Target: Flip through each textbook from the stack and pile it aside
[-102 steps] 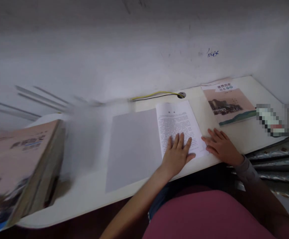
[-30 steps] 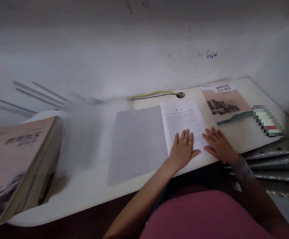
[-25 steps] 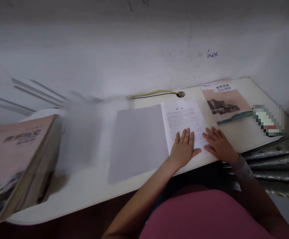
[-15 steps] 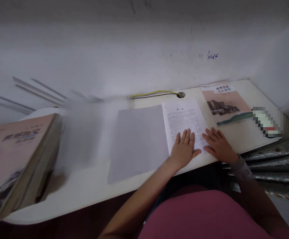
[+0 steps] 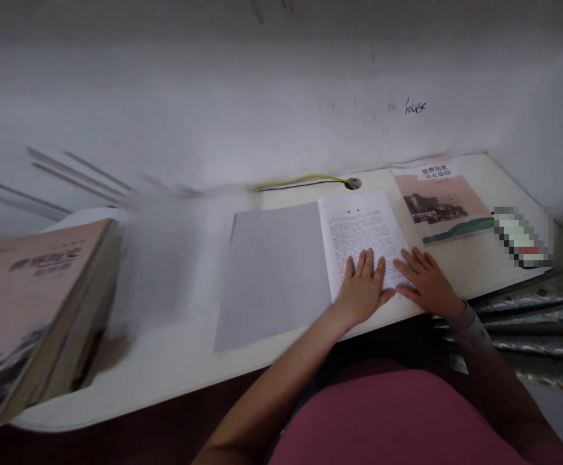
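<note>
1. Left hand (image 5: 364, 284) lies flat, fingers spread, on the right page of the open book (image 5: 276, 271); sliding might crease it.
2. Right hand (image 5: 426, 281), also spread, rests at that page's right edge; pulling nearward could drag it off the desk (image 5: 165, 368).

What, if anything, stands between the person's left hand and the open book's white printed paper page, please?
Nothing visible does: the left hand lies directly on the white printed paper page. The right hand is at the page's right edge, beside the left hand.
</note>
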`<state>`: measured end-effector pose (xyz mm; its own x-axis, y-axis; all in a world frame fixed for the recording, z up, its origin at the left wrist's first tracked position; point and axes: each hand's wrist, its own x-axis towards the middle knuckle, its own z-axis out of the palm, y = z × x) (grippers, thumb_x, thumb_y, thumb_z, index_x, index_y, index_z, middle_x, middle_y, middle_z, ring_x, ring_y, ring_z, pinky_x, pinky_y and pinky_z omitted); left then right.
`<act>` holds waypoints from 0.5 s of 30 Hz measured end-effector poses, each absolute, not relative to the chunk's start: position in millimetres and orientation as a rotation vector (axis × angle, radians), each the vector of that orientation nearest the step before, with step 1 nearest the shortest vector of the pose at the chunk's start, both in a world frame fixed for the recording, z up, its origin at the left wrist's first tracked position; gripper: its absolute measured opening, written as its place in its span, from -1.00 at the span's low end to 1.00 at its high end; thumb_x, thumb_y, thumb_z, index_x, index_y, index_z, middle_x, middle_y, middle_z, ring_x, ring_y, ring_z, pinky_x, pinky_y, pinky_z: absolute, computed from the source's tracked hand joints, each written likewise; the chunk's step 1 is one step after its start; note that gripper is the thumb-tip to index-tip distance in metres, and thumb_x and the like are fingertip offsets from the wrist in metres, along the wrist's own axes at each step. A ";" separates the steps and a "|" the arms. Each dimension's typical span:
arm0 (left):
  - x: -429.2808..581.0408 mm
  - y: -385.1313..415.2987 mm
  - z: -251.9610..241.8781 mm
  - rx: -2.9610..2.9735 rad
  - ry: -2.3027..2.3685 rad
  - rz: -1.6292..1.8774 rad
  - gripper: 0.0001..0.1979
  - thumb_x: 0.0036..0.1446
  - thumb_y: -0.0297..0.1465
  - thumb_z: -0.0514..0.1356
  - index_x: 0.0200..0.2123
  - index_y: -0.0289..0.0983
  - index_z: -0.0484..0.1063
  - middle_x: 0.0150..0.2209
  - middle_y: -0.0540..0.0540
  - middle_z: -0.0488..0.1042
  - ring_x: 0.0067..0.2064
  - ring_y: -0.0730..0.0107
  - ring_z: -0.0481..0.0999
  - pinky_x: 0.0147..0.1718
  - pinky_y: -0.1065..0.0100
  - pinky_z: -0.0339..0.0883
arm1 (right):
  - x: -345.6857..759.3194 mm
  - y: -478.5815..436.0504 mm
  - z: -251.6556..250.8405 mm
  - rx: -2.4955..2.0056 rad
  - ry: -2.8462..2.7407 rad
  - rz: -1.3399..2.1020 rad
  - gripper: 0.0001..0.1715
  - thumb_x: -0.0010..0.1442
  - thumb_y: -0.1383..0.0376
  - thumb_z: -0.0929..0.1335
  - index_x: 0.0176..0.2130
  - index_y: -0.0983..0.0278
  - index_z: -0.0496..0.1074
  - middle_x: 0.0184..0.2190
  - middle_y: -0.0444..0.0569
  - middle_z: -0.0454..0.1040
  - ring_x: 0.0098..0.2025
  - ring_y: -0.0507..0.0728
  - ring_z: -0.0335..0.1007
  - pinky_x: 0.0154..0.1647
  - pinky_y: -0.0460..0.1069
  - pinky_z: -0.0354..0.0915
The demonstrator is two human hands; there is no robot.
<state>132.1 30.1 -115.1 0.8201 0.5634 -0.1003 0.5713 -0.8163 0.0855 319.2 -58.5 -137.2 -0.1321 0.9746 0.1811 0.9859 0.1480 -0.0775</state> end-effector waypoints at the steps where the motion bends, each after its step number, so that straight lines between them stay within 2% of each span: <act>1: 133.5 29.6 -114.7 2.888 0.907 -0.102 -0.26 0.27 -0.03 -0.08 0.32 -0.43 -0.02 0.33 -0.49 -0.07 0.36 -0.14 -0.13 0.25 -0.15 -0.16 | 319.0 -58.6 -137.3 -1.934 -2.228 -0.094 -0.36 0.29 0.05 0.20 0.26 0.23 0.18 0.33 0.10 0.08 0.38 0.30 -0.17 0.28 0.26 -0.05; 7: 136.7 28.3 -110.3 2.881 0.930 -0.160 -0.25 0.27 -0.04 -0.06 0.32 -0.47 -0.03 0.33 -0.51 -0.10 0.36 -0.15 -0.14 0.25 -0.14 -0.15 | 315.6 -60.2 -134.1 -1.971 -2.232 -0.138 -0.37 0.29 0.05 0.20 0.25 0.25 0.20 0.32 0.09 0.09 0.36 0.36 -0.12 0.27 0.30 -0.06; 15: 142.3 31.0 -114.9 2.863 0.932 -0.154 -0.17 0.25 0.03 -0.10 0.32 -0.52 -0.09 0.34 -0.50 -0.12 0.37 -0.10 -0.16 0.26 -0.11 -0.13 | 314.8 -60.0 -133.6 -1.980 -2.247 -0.138 -0.40 0.31 0.08 0.17 0.25 0.24 0.20 0.32 0.07 0.09 0.36 0.35 -0.13 0.27 0.32 -0.09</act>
